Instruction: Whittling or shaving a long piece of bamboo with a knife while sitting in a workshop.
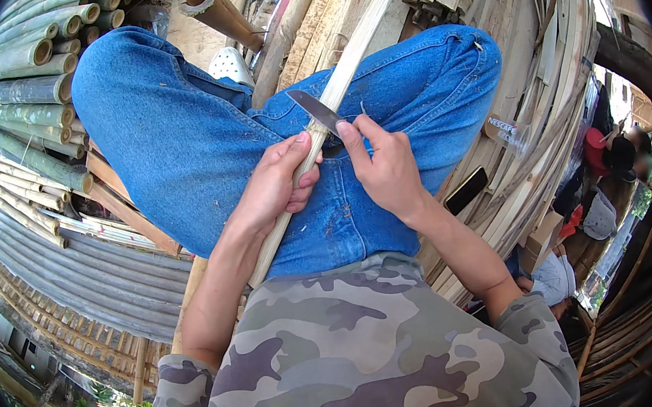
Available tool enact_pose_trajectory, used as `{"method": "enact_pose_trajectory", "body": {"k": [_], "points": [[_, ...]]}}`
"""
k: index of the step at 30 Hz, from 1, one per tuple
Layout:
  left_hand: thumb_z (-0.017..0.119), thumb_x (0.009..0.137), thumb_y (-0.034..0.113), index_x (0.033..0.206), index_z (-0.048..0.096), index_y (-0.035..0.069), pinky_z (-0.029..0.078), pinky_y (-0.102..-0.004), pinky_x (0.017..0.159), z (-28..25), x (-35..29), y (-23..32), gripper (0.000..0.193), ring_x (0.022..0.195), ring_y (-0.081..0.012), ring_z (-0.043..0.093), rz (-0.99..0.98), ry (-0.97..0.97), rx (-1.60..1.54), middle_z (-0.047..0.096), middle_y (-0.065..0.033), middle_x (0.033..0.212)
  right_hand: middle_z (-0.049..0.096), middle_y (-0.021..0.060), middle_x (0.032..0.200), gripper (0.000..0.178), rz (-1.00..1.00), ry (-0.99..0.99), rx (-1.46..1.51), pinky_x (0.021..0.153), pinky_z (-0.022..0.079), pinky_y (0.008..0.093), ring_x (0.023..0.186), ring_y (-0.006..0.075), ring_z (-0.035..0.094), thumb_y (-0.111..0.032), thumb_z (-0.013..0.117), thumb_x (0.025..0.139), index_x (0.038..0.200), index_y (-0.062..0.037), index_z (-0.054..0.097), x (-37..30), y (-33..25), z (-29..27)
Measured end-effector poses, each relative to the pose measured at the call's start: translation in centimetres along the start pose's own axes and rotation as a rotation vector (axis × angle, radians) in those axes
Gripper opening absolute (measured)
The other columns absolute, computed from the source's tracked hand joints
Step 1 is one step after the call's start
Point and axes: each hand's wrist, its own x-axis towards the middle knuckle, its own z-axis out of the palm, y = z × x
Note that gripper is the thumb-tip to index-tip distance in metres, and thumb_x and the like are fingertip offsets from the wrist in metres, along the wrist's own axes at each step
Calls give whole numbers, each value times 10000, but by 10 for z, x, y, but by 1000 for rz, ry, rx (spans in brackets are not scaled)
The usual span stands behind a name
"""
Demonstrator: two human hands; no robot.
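A long pale bamboo strip (354,53) runs slantwise over my lap, from beside my waist up past my knees. My left hand (285,177) is wrapped round it, thumb on top, in front of my hips. In my right hand (385,164) is a knife (316,111), its dark blade lying across the strip just above my left thumb and pointing to the upper left. My right thumb presses near the base of the blade, and the handle is hidden inside the fingers. Fine shavings dot my jeans (168,140).
Stacked green bamboo poles (28,92) fill the upper left. An upright bamboo tube (214,12) stands ahead, near a white clog (229,64). Long split strips (537,94) lie along my right, with a phone (466,191) on them. Another person (554,279) is at the far right.
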Motion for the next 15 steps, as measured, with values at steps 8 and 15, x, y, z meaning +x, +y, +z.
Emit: {"method": "enact_pose_trajectory", "body": {"k": [8,15], "points": [[393,1063,335,919,518,81,199,-195,345,2,0,1,318,405,-23,261,-1,18,12,409,42,596,540,244,587,344,63,-123,73,480,398,471,608,463,577,-279,548,1005,772,-25,546,-8,-7,1],[375,1057,300,1036,551,46,214,-195,364,-1,-2,0,309,427,-29,281,36,-41,-93,434,21,632,516,225,556,364,55,-63,14,478,399,453,564,429,585,-296,558,1000,770,-13,553,3,-1,-5]]}}
